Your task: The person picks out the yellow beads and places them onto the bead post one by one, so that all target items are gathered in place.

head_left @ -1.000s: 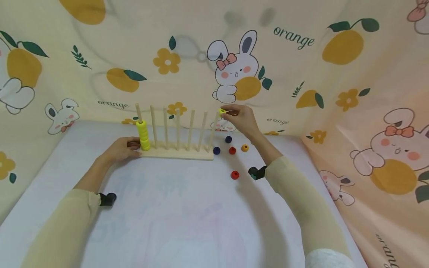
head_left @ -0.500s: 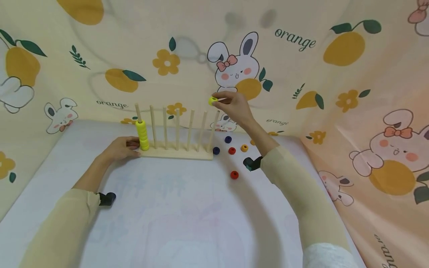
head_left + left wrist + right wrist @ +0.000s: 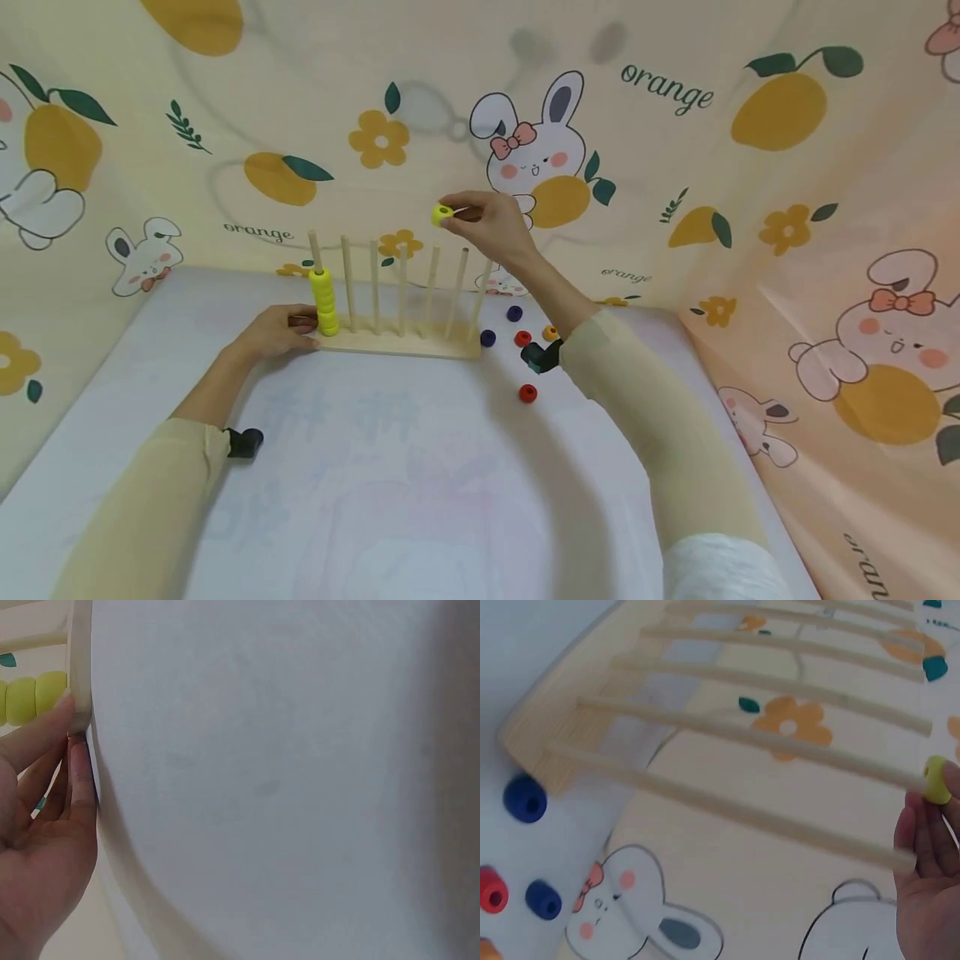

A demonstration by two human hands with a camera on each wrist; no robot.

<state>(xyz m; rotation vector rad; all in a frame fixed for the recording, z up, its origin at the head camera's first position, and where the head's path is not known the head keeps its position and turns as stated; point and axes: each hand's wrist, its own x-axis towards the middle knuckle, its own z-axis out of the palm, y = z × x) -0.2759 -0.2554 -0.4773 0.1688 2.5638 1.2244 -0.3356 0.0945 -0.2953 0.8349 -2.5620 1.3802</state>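
A wooden peg stand (image 3: 397, 342) has a flat base and several upright pegs. Several yellow beads (image 3: 324, 302) are stacked on its leftmost peg. At that end, my left hand (image 3: 272, 337) grips the base, its thumb beside the lowest bead in the left wrist view. My right hand (image 3: 495, 223) pinches one yellow bead (image 3: 441, 215) between thumb and fingers. That bead is in the air above the right-hand pegs, apart from their tops. In the right wrist view the same yellow bead (image 3: 935, 780) appears near the peg ends, its hole partly visible.
Right of the stand lie two dark blue beads (image 3: 488, 338), two red beads (image 3: 528, 393) and an orange bead (image 3: 551, 333), partly behind the right wrist. White cloth (image 3: 360, 467) covers the table. A printed curtain (image 3: 420, 75) hangs behind and to the sides.
My right hand has carried the yellow bead leftward and up from beside the rightmost peg to above the pegs. My left hand has stayed on the base's end.
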